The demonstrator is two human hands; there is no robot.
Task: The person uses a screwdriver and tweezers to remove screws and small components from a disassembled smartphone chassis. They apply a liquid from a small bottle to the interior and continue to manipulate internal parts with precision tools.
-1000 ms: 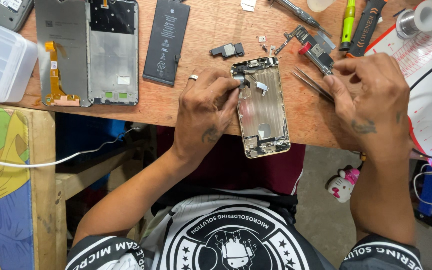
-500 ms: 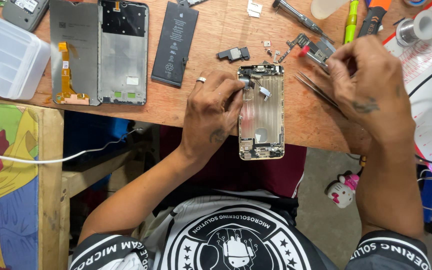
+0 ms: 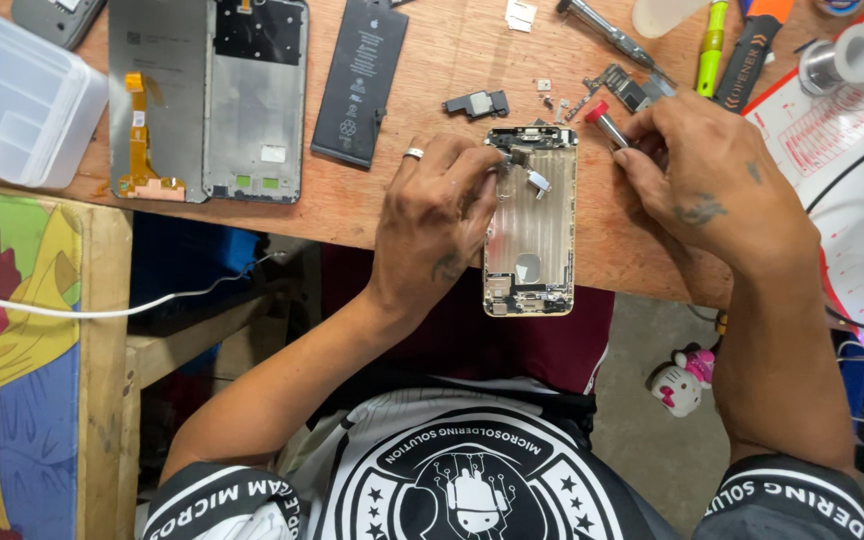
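— Where's the work sitting?

— I see the opened phone shell lying flat on the wooden tabletop, its lower end reaching the near edge at 6 o'clock. My left hand lies against its 9 o'clock side, grip clenched lightly with fingertips pinching at a small part by the top corner. My right hand sits at 3 o'clock of the shell, grip closed on a red-tipped tool that points toward 10 o'clock.

— Room to move?

— Tight at 12 o'clock: loose screws and a small black part lie just above the shell, a black battery at 11 o'clock, two phone panels well off at 9. Between battery and left hand there is bare wood.

— Anything unclear?

— What the left fingertips pinch is too small to tell. The clear plastic box and white mat are cut off by the frame.
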